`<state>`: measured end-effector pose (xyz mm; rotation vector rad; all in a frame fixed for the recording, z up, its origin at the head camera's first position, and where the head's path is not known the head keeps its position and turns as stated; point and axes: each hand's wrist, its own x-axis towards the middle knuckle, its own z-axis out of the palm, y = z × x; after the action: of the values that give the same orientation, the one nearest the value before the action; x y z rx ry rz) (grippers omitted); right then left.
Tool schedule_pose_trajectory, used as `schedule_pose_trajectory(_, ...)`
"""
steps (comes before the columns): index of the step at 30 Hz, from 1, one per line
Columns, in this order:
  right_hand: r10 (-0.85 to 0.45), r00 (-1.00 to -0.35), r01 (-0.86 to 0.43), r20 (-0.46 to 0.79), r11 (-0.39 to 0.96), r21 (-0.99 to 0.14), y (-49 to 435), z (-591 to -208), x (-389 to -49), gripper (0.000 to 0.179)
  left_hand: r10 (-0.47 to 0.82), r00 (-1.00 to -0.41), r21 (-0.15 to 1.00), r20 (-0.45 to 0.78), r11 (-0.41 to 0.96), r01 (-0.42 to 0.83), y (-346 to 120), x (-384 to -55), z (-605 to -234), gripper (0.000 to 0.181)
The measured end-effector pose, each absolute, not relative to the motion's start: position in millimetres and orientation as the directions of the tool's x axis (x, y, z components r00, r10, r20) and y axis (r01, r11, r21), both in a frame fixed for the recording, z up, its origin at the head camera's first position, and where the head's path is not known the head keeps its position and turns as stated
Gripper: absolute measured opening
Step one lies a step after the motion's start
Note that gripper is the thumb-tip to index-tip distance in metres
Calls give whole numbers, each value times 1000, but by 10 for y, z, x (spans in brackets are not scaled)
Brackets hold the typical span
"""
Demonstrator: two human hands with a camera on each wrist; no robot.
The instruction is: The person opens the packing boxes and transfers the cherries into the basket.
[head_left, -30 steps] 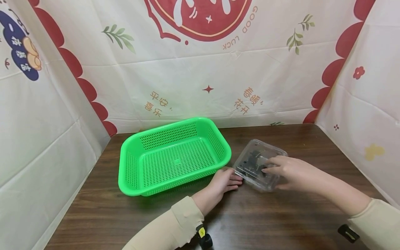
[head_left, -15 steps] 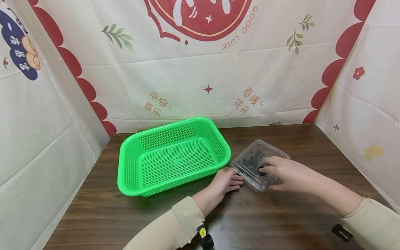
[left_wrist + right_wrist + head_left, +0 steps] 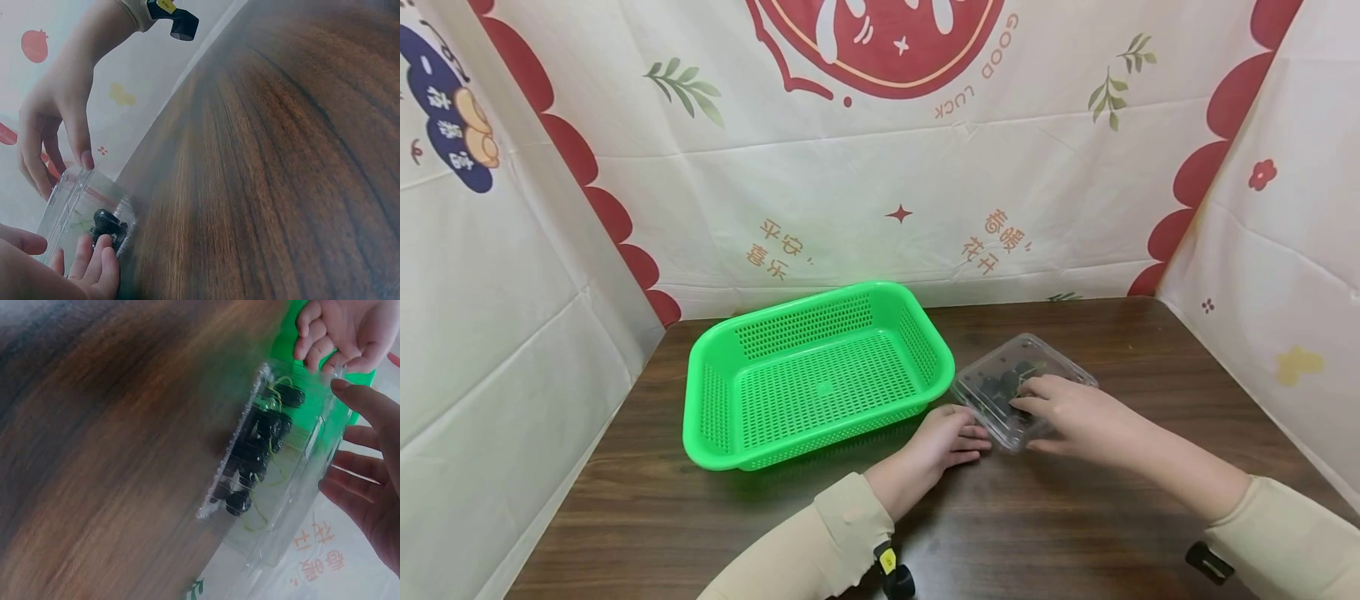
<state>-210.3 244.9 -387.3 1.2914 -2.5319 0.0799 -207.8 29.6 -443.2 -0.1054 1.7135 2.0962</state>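
A clear plastic clamshell box [image 3: 1043,350] sits on the table to the right of the green basket. Through its walls show several glossy dark fruits [image 3: 251,459] with thin green stems. My right hand [image 3: 1086,419] grips the box from above, its fingertips on the lid and its thumb at the near edge. In the right wrist view the thumb lies along the lid rim, fingers apart. My left hand [image 3: 945,435] rests beside the near left corner. Its loosely extended fingers [image 3: 94,262] lie against the box wall, overlapping the fruits in the left wrist view.
A green perforated basket [image 3: 820,433], with nothing in it, stands left of the box, close to my left hand. Brown wooden table [image 3: 1000,533] extends toward me. Printed cloth [image 3: 850,167] hangs behind the table and along both sides.
The clamshell box has turned slightly, its near corner shifting left and away from me. My right hand has moved left along with it. My left hand has edged slightly right.
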Motion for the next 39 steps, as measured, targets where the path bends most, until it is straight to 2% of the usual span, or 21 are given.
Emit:
schedule_pose_trajectory(6,-767,-564,-778,306,618,112,2398,-3911,-2088,53,291,-897,912,-333,-141,-385,300,-2066,-4424,15)
schedule_pose_trajectory(14,-717,-628,-722,302,682,117,2311,-3959,-2097,54,308,-889,909,-339,-136,-394,337,-2068,-4386,19)
schedule_pose_trajectory(22,-646,-705,-643,293,756,120,2257,-3939,-2057,52,288,-899,913,-331,-143,-382,393,-2071,-4351,39)
schedule_pose_trajectory(29,-629,-718,-625,297,771,121,2253,-3931,-2062,50,259,-911,926,-321,-117,-360,452,-2094,-4352,44)
schedule_pose_trajectory(39,-616,-727,-614,302,781,114,2253,-3934,-2082,50,218,-918,928,-331,-100,-358,502,-2127,-4352,40)
